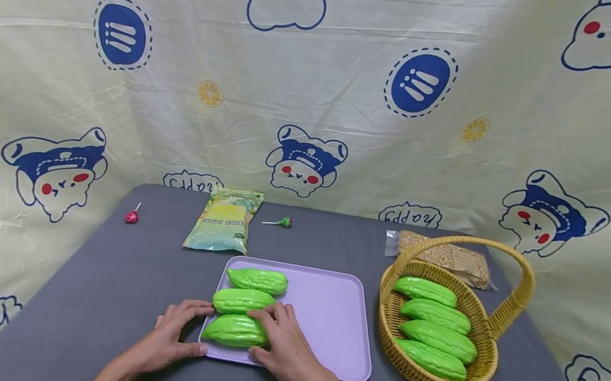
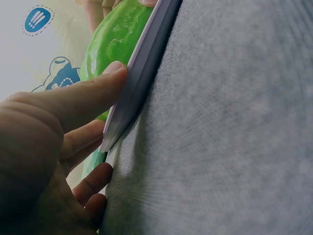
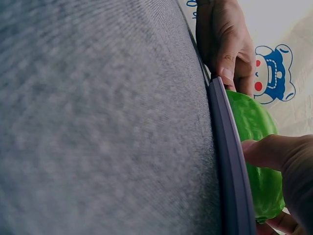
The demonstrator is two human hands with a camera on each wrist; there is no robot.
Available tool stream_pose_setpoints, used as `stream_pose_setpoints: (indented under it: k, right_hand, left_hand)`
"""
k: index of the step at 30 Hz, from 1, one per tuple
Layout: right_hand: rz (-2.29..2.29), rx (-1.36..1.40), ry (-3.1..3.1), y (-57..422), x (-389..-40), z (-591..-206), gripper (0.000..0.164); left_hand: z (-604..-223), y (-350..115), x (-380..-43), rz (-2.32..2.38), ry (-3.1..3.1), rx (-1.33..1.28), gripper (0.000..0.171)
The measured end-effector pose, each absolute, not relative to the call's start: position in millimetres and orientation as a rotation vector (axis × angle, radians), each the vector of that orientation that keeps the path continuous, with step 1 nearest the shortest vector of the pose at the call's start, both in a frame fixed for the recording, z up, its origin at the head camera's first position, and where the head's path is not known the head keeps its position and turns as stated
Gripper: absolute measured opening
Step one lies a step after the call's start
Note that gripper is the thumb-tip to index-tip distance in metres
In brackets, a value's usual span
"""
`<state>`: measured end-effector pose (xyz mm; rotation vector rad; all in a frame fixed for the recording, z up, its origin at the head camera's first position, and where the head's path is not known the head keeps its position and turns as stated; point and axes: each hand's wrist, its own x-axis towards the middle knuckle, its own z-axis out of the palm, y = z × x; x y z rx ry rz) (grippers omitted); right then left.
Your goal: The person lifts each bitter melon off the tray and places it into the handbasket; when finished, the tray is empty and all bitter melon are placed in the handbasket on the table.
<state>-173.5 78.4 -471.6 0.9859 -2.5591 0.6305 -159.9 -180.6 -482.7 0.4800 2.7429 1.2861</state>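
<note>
Three green bitter melons lie in a column on the left part of a lilac tray [image 1: 328, 324]: a far one [image 1: 257, 280], a middle one [image 1: 243, 301] and a near one [image 1: 235, 330]. My right hand [image 1: 289, 348] holds the near melon by its right end, thumb on the near side and fingers over the far side. In the right wrist view that thumb [image 3: 266, 152] lies against the melon [image 3: 257, 122] just above the tray rim. My left hand [image 1: 168, 334] touches the tray's left edge with spread, slightly bent fingers; its thumb [image 2: 98, 85] rests at the rim [image 2: 129, 100].
Right of the tray stands a wicker basket [image 1: 419, 379] with a tall handle, holding several more bitter melons [image 1: 437, 340]. Behind are a green-yellow packet [image 1: 225, 221], a green lollipop [image 1: 285, 221], a red lollipop [image 1: 132, 216] and a clear bag of grains [image 1: 443, 257].
</note>
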Motion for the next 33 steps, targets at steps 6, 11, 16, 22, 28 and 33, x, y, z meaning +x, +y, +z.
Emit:
stream_pose_setpoints:
  k: [6,11,16,22,28,33]
  right_hand:
    - [0.621,0.983,-2.572,76.6,-174.3,-472.6,0.059]
    - [0.606,0.997,-2.554,76.3,-173.8,-474.0,0.061]
    - [0.610,1.005,-2.544,76.8,-173.2,-475.2,0.061]
    - [0.630,1.007,-2.511,80.3,-172.2,-476.2,0.061]
    - [0.678,0.987,-2.505,87.2,-169.6,-472.0,0.060]
    - [0.706,0.962,-2.495,95.6,-166.8,-466.0,0.059]
  left_hand:
    - [-482.9,-180.6,-160.2,1.288,2.742,0.481,0.058]
    - [-483.0,-180.6,-159.9,1.293,2.743,0.482,0.058]
    - [-482.8,-180.6,-159.5,1.288,2.743,0.479,0.057]
    - [-482.9,-180.1,-158.8,1.307,2.756,0.533,0.055]
    - [-482.8,-180.1,-158.6,1.322,2.770,0.564,0.054]
    - [-482.5,-179.9,-159.8,1.295,2.759,0.490,0.056]
